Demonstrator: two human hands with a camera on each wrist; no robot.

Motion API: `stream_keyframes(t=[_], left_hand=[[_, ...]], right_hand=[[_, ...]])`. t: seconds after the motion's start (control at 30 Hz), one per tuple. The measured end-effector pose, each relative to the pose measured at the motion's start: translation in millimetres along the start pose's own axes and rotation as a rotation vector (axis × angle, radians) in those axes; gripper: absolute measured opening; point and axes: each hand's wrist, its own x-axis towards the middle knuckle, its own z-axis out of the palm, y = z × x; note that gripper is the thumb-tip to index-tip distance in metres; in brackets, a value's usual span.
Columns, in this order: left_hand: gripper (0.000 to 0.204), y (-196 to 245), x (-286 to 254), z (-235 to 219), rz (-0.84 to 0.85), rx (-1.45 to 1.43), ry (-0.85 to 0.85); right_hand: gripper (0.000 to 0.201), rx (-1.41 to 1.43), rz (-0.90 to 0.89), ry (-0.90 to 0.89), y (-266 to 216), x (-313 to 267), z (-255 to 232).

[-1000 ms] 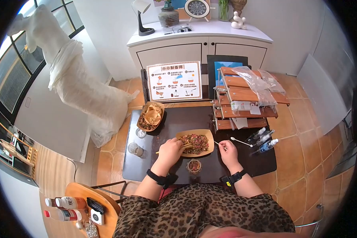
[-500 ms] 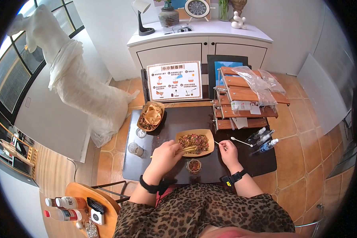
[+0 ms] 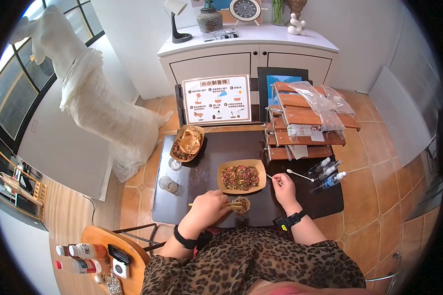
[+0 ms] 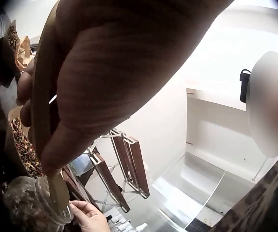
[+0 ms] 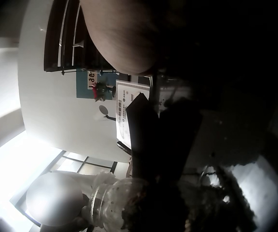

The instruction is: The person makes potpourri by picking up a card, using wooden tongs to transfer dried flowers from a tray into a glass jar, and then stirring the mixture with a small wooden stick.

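Note:
In the head view my left hand (image 3: 207, 210) pinches light wooden tongs (image 3: 231, 205), whose tips are over the mouth of a small glass jar (image 3: 241, 211) of dried bits. The left wrist view shows the tongs (image 4: 58, 191) reaching into the jar (image 4: 32, 200). Behind the jar is a paper tray (image 3: 221, 187) of mixed dried petals (image 3: 240, 177). My right hand (image 3: 284, 191) pinches a thin, light-coloured item to the right of the tray; its far end is hard to make out.
A second tray (image 3: 200, 143) with crumpled paper stands back left, near glass jars (image 3: 168, 185). At the right lie a white spoon (image 3: 300, 176) and spray bottles (image 3: 333, 180). A wooden rack (image 3: 305, 118) and a printed sign (image 3: 216, 100) stand behind.
My left hand has moved with the tongs from the petals in the tray toward me, to the small jar. The right hand stays beside the tray.

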Motion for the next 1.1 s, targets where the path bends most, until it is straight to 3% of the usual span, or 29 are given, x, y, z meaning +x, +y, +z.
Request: stream_keyframes(t=[0.23, 0.47, 0.63, 0.73, 1.1], left_hand=[[0.016, 1, 0, -2, -0.032, -0.001, -0.035], [0.017, 1, 7, -15, -0.039, -0.044, 0.095], [0.018, -23, 25, 0, -0.099, 0.016, 0.203], [0.023, -34, 38, 14, -0.173, 0.057, 0.176], [0.015, -46, 62, 46, -0.138, 0.111, 0.19]], right_hand=[[0.007, -0.014, -0.01, 0.0, -1, 1, 0], [0.007, -0.009, 0.007, -0.009, -5, 0, -1], [0.007, -0.027, 0.007, -0.011, -8, 0, -3], [0.007, -0.021, 0.009, -0.016, -9, 1, -3], [0.007, -0.018, -0.004, -0.004, 2, 0, 0]])
